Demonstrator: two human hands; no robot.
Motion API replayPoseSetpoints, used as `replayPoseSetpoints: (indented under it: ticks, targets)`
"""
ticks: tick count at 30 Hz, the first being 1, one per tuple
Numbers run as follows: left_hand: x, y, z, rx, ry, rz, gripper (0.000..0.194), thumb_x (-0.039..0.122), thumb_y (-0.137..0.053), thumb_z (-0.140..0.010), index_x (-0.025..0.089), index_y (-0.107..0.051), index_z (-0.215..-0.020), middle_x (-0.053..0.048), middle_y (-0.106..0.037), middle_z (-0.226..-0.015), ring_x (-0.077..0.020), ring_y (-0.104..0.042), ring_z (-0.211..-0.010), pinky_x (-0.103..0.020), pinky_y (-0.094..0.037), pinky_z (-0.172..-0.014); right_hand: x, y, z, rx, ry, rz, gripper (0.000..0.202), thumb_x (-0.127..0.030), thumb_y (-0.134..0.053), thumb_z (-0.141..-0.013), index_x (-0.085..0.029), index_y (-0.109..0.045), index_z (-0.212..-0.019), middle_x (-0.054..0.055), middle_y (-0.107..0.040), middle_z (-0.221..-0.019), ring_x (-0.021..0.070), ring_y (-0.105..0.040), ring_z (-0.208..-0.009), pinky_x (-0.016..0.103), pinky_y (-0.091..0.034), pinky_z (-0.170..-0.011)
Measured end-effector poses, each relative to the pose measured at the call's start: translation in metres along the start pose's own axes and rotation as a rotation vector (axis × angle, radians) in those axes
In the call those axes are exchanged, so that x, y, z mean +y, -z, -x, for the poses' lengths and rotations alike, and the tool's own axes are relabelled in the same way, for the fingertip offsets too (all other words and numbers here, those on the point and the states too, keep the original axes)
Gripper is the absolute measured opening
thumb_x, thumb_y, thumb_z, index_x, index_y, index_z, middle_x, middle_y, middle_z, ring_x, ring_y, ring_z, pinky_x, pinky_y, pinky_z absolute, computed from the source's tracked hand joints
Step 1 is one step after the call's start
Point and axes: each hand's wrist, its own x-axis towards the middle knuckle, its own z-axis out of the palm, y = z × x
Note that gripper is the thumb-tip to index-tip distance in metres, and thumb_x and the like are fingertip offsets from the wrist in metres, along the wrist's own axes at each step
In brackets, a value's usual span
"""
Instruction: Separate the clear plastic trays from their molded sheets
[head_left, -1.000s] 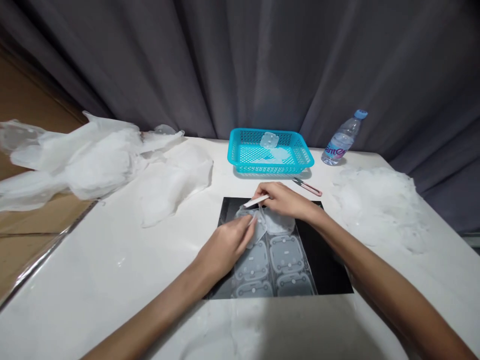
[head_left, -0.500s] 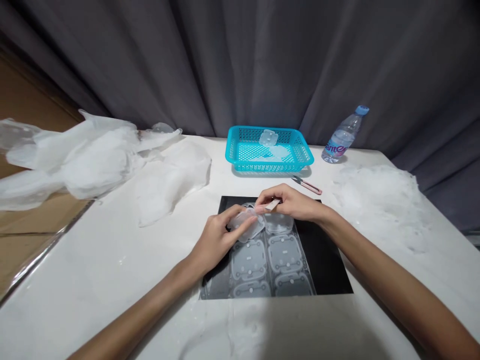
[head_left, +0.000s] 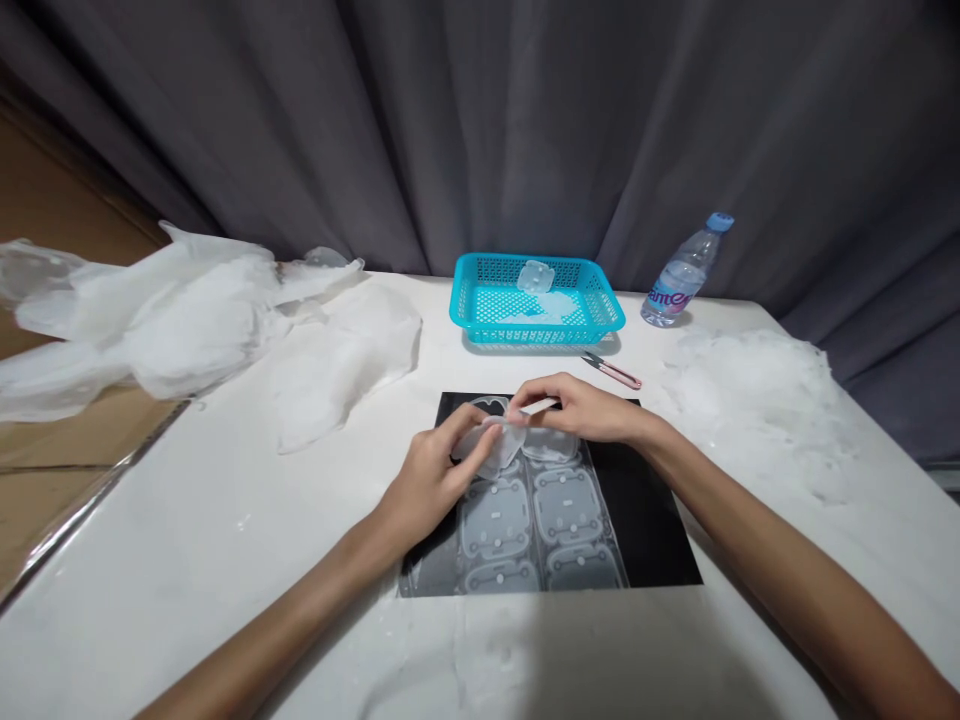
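My left hand pinches a translucent, rounded-square plastic piece between thumb and fingers, above the black mat. At the piece's upper edge my right hand has its thumb and forefinger pressed together. A thin, pale flat strip lies in that right hand, seen nearly edge-on; its kind is unclear. Beneath both hands a clear sheet with several moulded rounded-square pieces lies on the mat. My fingers partly hide the sheet's top row.
A blue basket with translucent pieces inside stands behind the mat. Thread snips lie in front of it. A water bottle is at the back right. White piles sit right, filmy bags left.
The plastic piece has tilted in my left hand. The pale strip in my right hand has turned to show a thinner edge. Both hands stay in nearly the same place.
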Motion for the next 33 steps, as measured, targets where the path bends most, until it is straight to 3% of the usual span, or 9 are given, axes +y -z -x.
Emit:
replayPoseSetpoints:
  ticks: [5,8,14,17,21,23,27,32,33]
  targets:
    - [-0.002,-0.003,-0.007,-0.015,0.118,0.175,0.028,0.047,-0.065,-0.100,0.019,-0.066,-0.099,0.002,-0.070,-0.080,-0.0135,-0.061,-0.068,-0.022,-0.044,-0.062,0.002,0.005,0.000,-0.038,0.008,-0.076,0.014,-0.030,-0.073,-0.084,-0.016,-0.074,-0.084,0.002,-0.074,-0.087,0.0197,-0.066,-0.087,0.030,-0.049,-0.084]
    - [-0.002,-0.005,-0.004,-0.024,0.086,0.145,0.027,0.046,-0.070,-0.098,0.019,-0.070,-0.102,0.001,-0.072,-0.086,-0.0141,-0.063,-0.071,-0.022,-0.046,-0.063,0.005,0.003,0.000,-0.066,0.006,-0.027,0.013,-0.026,-0.069,-0.084,-0.016,-0.077,-0.086,0.002,-0.076,-0.086,0.0193,-0.067,-0.085,0.029,-0.049,-0.080]
    - [-0.001,-0.008,0.011,-0.009,-0.296,-0.015,0.014,0.027,-0.063,-0.102,0.019,-0.070,-0.093,-0.003,-0.076,-0.087,-0.0168,-0.070,-0.078,-0.026,-0.053,-0.073,0.023,0.002,-0.001,0.376,-0.215,0.363,0.018,-0.009,-0.056,-0.082,-0.017,-0.073,-0.081,0.007,-0.076,-0.084,0.0224,-0.065,-0.086,0.030,-0.042,-0.075]
    - [0.001,-0.005,0.007,0.024,-0.073,0.149,0.015,0.034,-0.068,-0.100,0.020,-0.070,-0.100,-0.003,-0.076,-0.090,-0.0158,-0.070,-0.077,-0.023,-0.052,-0.066,0.025,0.012,0.001,0.383,-0.202,0.393,0.016,-0.008,-0.057,-0.079,-0.018,-0.069,-0.077,0.006,-0.075,-0.084,0.0233,-0.065,-0.086,0.031,-0.040,-0.075]
    - [0.000,0.000,-0.004,0.056,0.106,0.442,0.024,0.040,-0.077,-0.093,0.018,-0.068,-0.096,0.000,-0.070,-0.080,-0.0135,-0.066,-0.069,-0.022,-0.050,-0.062,0.010,0.029,0.010,0.455,-0.087,0.374,0.015,-0.022,-0.053,-0.095,-0.018,-0.068,-0.093,0.007,-0.074,-0.100,0.0237,-0.064,-0.095,0.032,-0.043,-0.083]
    - [0.000,0.000,-0.006,0.061,0.111,0.503,0.023,0.038,-0.078,-0.092,0.018,-0.067,-0.095,0.000,-0.069,-0.079,-0.0131,-0.065,-0.070,-0.022,-0.049,-0.063,-0.001,0.031,0.018,0.325,0.008,0.387,0.017,-0.034,-0.060,-0.098,-0.020,-0.068,-0.100,0.007,-0.072,-0.105,0.0238,-0.062,-0.099,0.033,-0.043,-0.087]
    - [0.000,-0.002,-0.004,0.054,0.107,0.535,0.022,0.037,-0.078,-0.091,0.018,-0.066,-0.094,0.001,-0.067,-0.075,-0.0122,-0.062,-0.065,-0.022,-0.046,-0.059,-0.017,0.024,0.032,-0.098,0.020,0.554,0.038,-0.046,-0.088,-0.080,-0.022,-0.067,-0.101,0.005,-0.065,-0.106,0.0264,-0.055,-0.104,0.034,-0.043,-0.088]
    - [0.003,0.000,-0.003,0.067,0.088,0.518,0.021,0.034,-0.080,-0.090,0.018,-0.066,-0.092,0.001,-0.066,-0.075,-0.0106,-0.059,-0.063,-0.021,-0.044,-0.057,-0.015,0.020,0.036,-0.180,0.041,0.578,0.001,-0.020,-0.067,-0.096,-0.021,-0.066,-0.096,0.006,-0.062,-0.102,0.0248,-0.056,-0.104,0.035,-0.044,-0.092]
    - [0.003,0.001,-0.003,0.066,0.085,0.517,0.020,0.033,-0.079,-0.090,0.018,-0.066,-0.092,0.001,-0.067,-0.076,-0.0106,-0.060,-0.063,-0.021,-0.045,-0.058,-0.012,0.022,0.034,-0.157,0.044,0.571,0.006,-0.016,-0.063,-0.095,-0.021,-0.065,-0.094,0.005,-0.062,-0.099,0.0238,-0.057,-0.101,0.034,-0.044,-0.090]
